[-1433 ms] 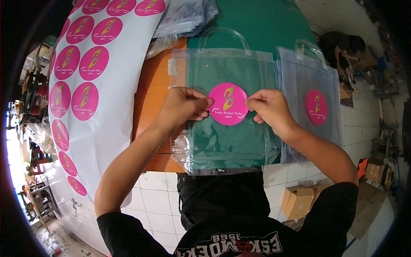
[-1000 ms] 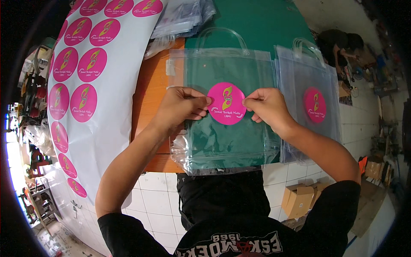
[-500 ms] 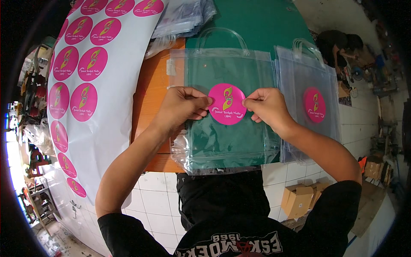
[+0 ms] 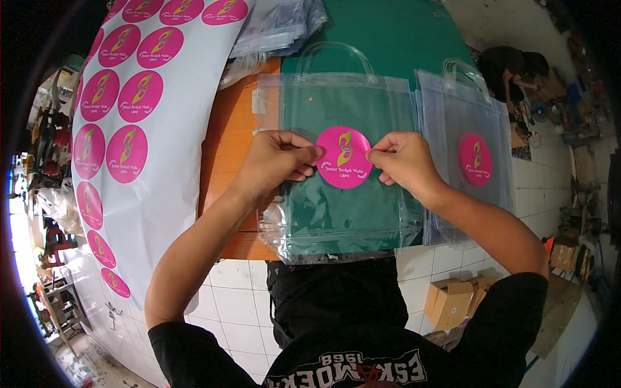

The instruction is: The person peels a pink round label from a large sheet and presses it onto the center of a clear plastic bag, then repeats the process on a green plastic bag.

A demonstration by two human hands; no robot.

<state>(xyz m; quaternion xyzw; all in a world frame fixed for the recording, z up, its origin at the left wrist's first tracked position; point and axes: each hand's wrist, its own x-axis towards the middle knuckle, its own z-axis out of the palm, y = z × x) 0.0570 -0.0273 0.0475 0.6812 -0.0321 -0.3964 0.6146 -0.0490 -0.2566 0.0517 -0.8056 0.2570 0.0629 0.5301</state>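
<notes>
Between my two hands is a round pink sticker [image 4: 343, 176] with a yellow-green emblem and white lettering. My left hand [image 4: 283, 160] pinches its left edge between thumb and forefinger. At its opposite edge, my right hand [image 4: 402, 161] holds it in the same kind of pinch. Beneath the sticker a clear plastic bag [image 4: 349, 223] lies flat, its loop handle pointing away from me. The sticker is over the middle of the bag's front; whether it touches the plastic I cannot tell.
A white sheet of pink stickers [image 4: 174, 149] drapes over the left side. Right of the bag lies a stack of clear bags [image 4: 446, 129], the top one bearing a sticker. More folded plastic bags [image 4: 278, 29] sit at the back. A person [image 4: 511, 71] crouches far right near cardboard boxes [image 4: 449, 304].
Almost nothing differs. The sticker and my left fingers have shifted very slightly to the right; both pinches stay the same.
</notes>
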